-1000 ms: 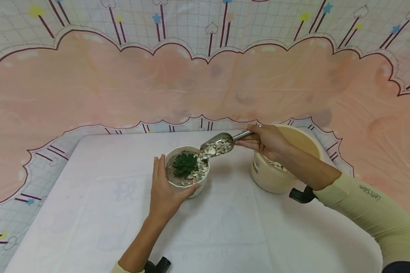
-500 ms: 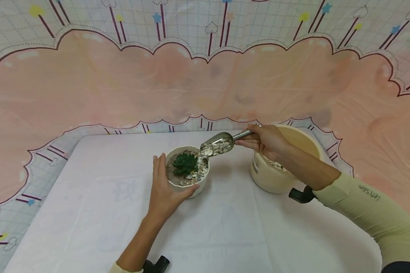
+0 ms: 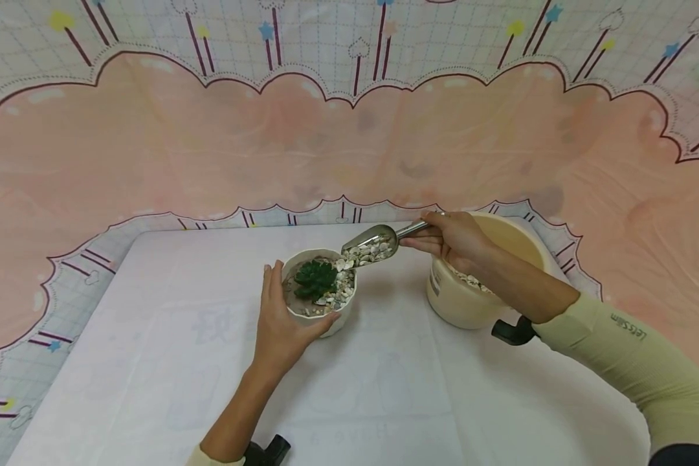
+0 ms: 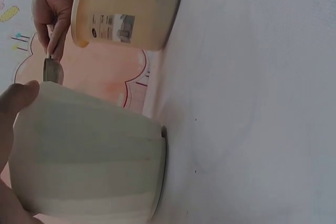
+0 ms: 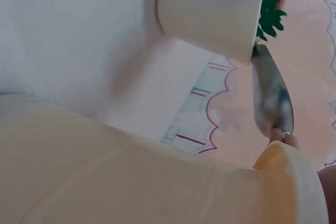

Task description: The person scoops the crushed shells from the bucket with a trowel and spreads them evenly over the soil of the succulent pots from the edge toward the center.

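A white flowerpot (image 3: 342, 325) with a dark green succulent (image 3: 316, 279) stands on the white-covered table. My left hand (image 3: 287, 333) holds it by the rim, thumb on the near side and fingers on the far left. Pale stone chips (image 3: 342, 292) cover the right part of the grey soil. My right hand (image 3: 451, 238) grips the handle of a metal scoop (image 3: 384, 233) loaded with more chips (image 3: 374, 250). The scoop's lip is right at the pot's right rim, tilted down toward it; the right wrist view shows the scoop (image 5: 273, 93) from below.
A cream bucket (image 3: 457, 309) with stone chips inside stands to the right, beneath my right hand and forearm. Its label (image 4: 113, 27) shows in the left wrist view. A patterned peach-and-white cloth (image 3: 303, 149) hangs behind the table (image 3: 210, 388).
Stone chips have slid off the scoop's lip into the pot's right side, and the load in the scoop looks slightly smaller. Both hands stay almost in place.
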Tool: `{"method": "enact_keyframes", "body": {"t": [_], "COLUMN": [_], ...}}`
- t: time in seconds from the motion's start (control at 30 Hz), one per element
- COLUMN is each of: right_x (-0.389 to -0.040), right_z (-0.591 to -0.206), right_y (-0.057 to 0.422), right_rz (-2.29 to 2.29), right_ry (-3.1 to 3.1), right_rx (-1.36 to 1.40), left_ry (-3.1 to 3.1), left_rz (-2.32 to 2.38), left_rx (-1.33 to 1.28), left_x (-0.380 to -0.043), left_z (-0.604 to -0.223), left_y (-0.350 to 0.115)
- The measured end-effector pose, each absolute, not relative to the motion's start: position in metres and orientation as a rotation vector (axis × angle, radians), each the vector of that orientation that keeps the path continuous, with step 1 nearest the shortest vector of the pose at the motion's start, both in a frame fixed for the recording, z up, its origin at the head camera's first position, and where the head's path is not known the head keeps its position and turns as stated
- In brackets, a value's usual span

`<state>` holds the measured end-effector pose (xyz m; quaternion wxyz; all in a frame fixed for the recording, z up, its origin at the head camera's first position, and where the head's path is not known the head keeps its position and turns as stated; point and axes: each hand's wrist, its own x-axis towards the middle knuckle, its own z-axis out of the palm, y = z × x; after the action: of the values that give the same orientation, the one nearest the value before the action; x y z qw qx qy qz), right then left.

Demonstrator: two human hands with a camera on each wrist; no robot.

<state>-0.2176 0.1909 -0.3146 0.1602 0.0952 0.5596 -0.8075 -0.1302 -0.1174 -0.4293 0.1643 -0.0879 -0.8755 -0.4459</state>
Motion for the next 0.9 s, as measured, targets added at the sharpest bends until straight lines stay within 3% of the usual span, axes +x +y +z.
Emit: {"method": "enact_keyframes", "body": {"t": [0.3, 0.9], "right_x": [-0.217, -0.217], "right_z": [-0.313, -0.312], "right_y": [0.191, 0.191], "right_rz": [-2.302, -2.298], "right_ry": [1.604, 1.617], "right_rx": [0.277, 0.26], "left_ry": [-2.527, -2.518], "left_rz": [-1.318, -1.28], "left_rx": [-0.34, -0.237], "left_x": [-0.137, -0.132], "left_z": [-0.427, -0.427], "left_y": [-0.127, -0.117]}}
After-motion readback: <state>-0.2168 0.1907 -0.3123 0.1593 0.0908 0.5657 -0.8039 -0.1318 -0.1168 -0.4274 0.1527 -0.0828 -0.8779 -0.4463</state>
